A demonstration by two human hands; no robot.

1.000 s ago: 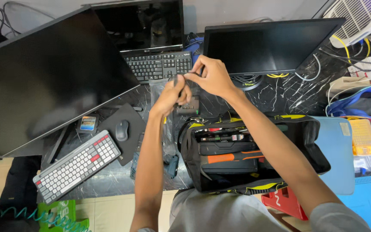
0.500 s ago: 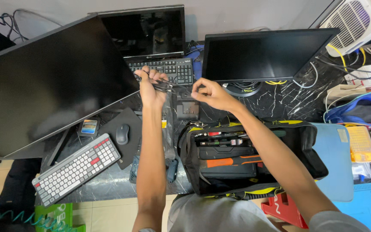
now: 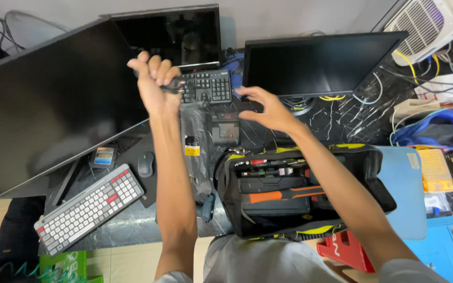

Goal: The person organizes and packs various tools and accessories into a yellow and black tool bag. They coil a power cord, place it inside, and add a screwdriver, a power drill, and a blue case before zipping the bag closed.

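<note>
Head view: my left hand (image 3: 155, 84) is raised over the desk, fingers curled tight into a fist around the top of a clear plastic bag (image 3: 194, 141) with a black cable inside. The bag hangs straight down from that fist, past a small yellow label, its lower end reaching the marble desk (image 3: 336, 120) near the open tool bag (image 3: 289, 194). Holding it high lets the long bag dangle free instead of bunching on the black keyboard (image 3: 205, 86) behind it. My right hand (image 3: 268, 110) hovers just beside the bag, fingers spread and loosely cupped, gripping nothing; it sits in front of the right monitor (image 3: 315, 65). A white keyboard (image 3: 87, 207) and a mouse (image 3: 146, 164) lie apart to the left.

Against half a second ago, my left hand has climbed higher and further left, drawing the bag out longer, and my right hand has let go and drifted right. A second ago both hands were pressed together at one spot.
</note>
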